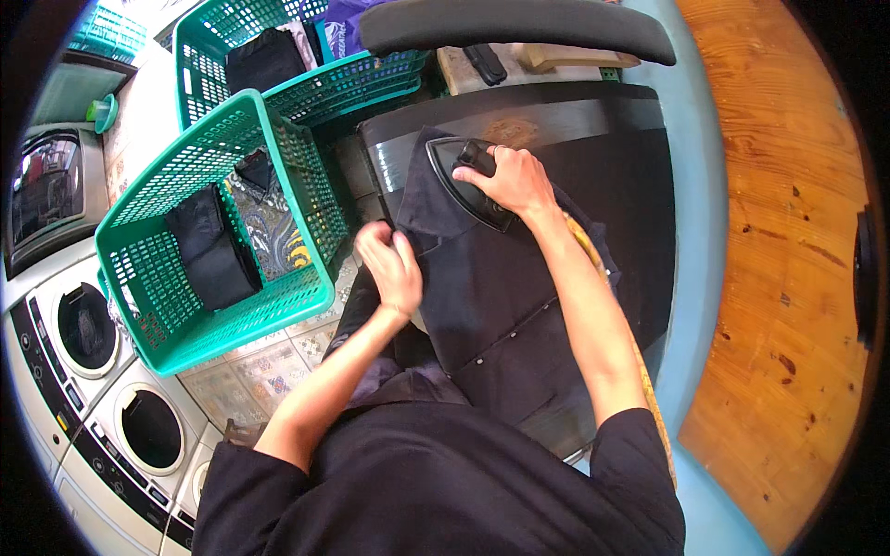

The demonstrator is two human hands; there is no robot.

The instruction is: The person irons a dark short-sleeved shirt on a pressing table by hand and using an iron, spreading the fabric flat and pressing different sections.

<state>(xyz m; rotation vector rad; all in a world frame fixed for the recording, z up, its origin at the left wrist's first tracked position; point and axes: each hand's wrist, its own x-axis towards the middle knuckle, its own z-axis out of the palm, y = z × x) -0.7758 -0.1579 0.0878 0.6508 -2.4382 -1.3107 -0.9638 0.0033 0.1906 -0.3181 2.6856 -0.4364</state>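
Observation:
My right hand (518,182) grips the black handle of a clothes iron (462,179). The iron rests on the far end of a dark shirt (487,313), near what looks like its collar. Small buttons run along the shirt, which lies spread over a dark ironing surface (626,181). My left hand (393,267) is beside the shirt's left edge, its fingers bent and slightly blurred. Whether those fingers touch the cloth is hard to tell. A yellow patterned cord passes behind my right forearm.
On the left stands a green plastic basket (261,323) with folded clothes; another green basket (348,87) is behind it. Front-loading machines (149,431) line the lower left. A padded dark bar (514,28) crosses the top. A wooden surface (779,278) lies to the right.

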